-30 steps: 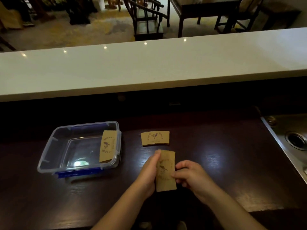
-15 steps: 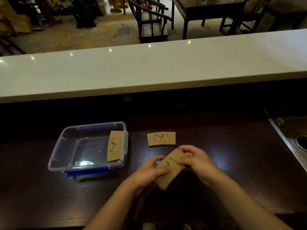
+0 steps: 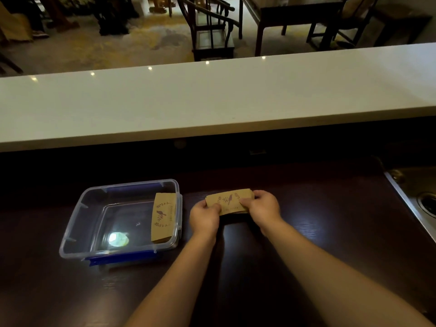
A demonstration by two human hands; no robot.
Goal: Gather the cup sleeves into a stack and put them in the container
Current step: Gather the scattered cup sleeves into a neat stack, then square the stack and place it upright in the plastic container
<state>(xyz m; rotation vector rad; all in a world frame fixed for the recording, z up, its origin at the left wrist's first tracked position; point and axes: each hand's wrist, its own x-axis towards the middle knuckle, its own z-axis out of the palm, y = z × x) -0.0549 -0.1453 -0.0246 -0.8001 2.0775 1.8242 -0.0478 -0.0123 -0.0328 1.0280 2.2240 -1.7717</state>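
A stack of brown cup sleeves (image 3: 230, 201) with a bird print lies flat on the dark counter, held at both ends. My left hand (image 3: 204, 217) grips its left end and my right hand (image 3: 263, 207) grips its right end. To the left stands a clear plastic container (image 3: 77, 220) with blue clips. One more cup sleeve (image 3: 163, 220) leans upright inside it against the right wall.
A white raised bar top (image 3: 212, 97) runs across behind the dark counter (image 3: 330, 232). A metal sink (image 3: 422, 197) sits at the right edge. Dark wooden chairs and tables stand in the room beyond.
My hands turned the held sleeves from tilted to level and carried them forward onto the sleeve that lay alone on the counter; that sleeve is now under the stack.
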